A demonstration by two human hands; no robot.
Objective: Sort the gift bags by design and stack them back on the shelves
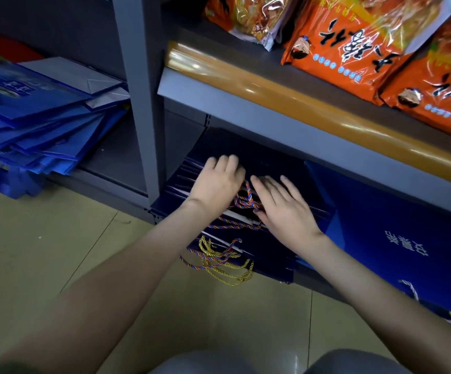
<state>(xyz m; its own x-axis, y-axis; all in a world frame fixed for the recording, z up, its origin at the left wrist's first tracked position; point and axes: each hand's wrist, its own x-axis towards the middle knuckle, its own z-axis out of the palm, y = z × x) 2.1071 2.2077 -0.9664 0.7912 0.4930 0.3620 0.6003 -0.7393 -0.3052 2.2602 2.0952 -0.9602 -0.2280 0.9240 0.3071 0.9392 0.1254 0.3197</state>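
A stack of dark navy gift bags lies flat on the bottom shelf, with multicoloured and gold cord handles hanging over the front edge. My left hand rests palm down on the left part of that stack, fingers curled at the bags' edge. My right hand lies flat on the stack beside it, fingers spread, touching a braided cord handle. A brighter blue gift bag with white characters lies to the right on the same shelf.
A messy pile of bright blue gift bags sits in the left shelf bay behind a grey upright post. Orange snack packets fill the shelf above, edged by an amber price strip. Beige tiled floor lies below.
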